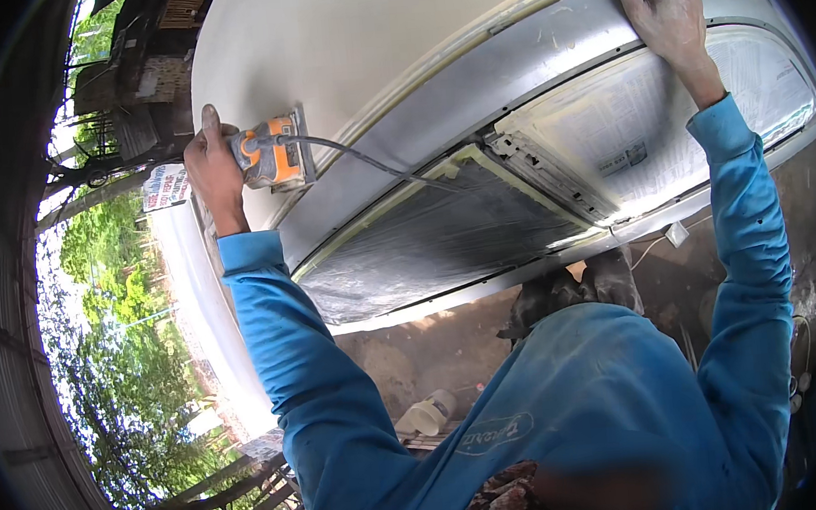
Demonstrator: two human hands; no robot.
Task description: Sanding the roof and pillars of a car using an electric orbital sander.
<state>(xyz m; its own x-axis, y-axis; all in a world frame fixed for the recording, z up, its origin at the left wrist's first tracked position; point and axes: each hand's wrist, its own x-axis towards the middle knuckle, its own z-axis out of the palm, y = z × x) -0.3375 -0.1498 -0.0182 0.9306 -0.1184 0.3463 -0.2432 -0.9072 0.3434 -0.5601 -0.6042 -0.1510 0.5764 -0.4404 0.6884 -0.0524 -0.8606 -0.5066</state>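
At the left, my left hand [213, 170] is wrapped round an orange and grey electric sander [277, 154]. The sander sits at the edge of the pale car roof [334, 45], and its dark cord [362, 155] runs right across the car's side. My right hand [665, 9] rests at the roof's edge on the far right, with thumb and fingers apart and dusty. No tool shows in it. Between the hands runs a bare grey roof rail [525, 40]. Below it are car windows covered with dusty sheeting [445, 242] and masking tape.
A dark pillar [550, 177] divides the covered windows. Behind me on the ground lies a whitish container [425, 415]. A white plug or box [677, 234] with a cable is near the car's lower side. Corrugated sheeting [12, 334] and trees stand at the left.
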